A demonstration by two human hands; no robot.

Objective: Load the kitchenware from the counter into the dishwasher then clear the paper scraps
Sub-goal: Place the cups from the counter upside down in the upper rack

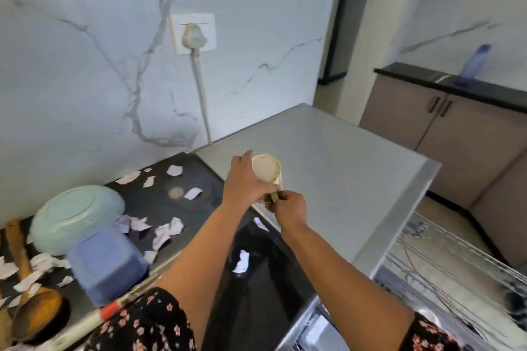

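My left hand (246, 179) wraps the mug (266, 169), its base tipped up toward me. My right hand (291, 205), just beside it, pinches the handle (275, 196). I judge it ceramic: stiff, smooth, chippable, of fair weight. Body plus handle looks the surest hold.

Held mug (266, 169): base faces the camera, so mouth and inside are hidden; left hand (247, 179) covers the near wall, right hand (291, 205) covers most of the handle, and the red print on the side is too small to read. Wooden spoons (37, 315) at lower left run off the left edge. Dishwasher rack (456, 273) at lower right is blurred and cut by the right and bottom edges, contents not resolvable; purple bottle (474, 65) on the far counter is blurred, label unreadable.
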